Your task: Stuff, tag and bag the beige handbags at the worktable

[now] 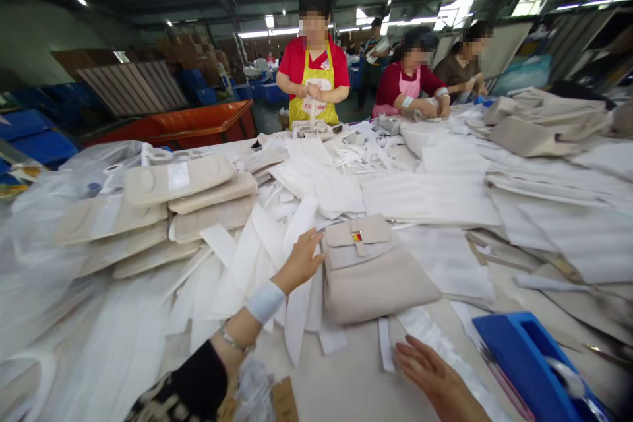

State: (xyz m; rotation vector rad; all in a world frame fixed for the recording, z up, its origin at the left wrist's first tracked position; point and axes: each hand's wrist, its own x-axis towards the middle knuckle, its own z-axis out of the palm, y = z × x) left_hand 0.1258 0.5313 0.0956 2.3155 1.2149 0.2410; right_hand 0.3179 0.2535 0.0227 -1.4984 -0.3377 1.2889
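Observation:
A beige handbag with a flap and a small coloured clasp lies flat on the big table in front of me. My left hand reaches out over a pile of white paper strips, its fingertips at the bag's left edge; it holds nothing that I can see. My right hand hovers low near the table's front, fingers spread, just below the bag and beside a loose white strip. It is empty.
Stacked beige bags lie at the left, white sheets across the middle and right. A blue tray sits at the front right. Three people work at the far side. Clear plastic bags crowd the left edge.

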